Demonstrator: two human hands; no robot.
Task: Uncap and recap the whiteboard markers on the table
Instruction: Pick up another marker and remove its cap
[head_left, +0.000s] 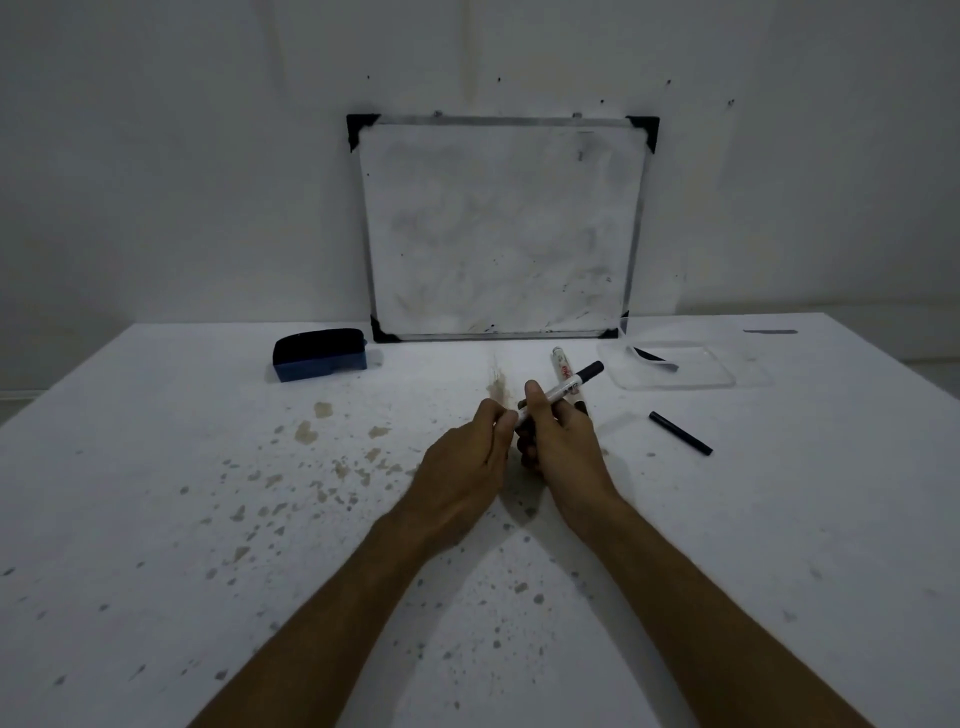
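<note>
A white whiteboard marker (563, 388) with a dark cap at its far end is held slanted above the table's middle. My right hand (558, 436) grips its barrel, thumb on top. My left hand (470, 457) pinches the marker's near end with its fingertips. A second white marker (560, 360) lies on the table just behind, partly hidden by the held one. A thin black marker (679, 433) lies on the table to the right, apart from both hands.
A small whiteboard (501, 228) leans on the wall at the table's back. A blue eraser (320, 355) sits at the back left. A clear plastic tray (675, 366) lies at the back right. The white table (208, 519) is speckled with stains.
</note>
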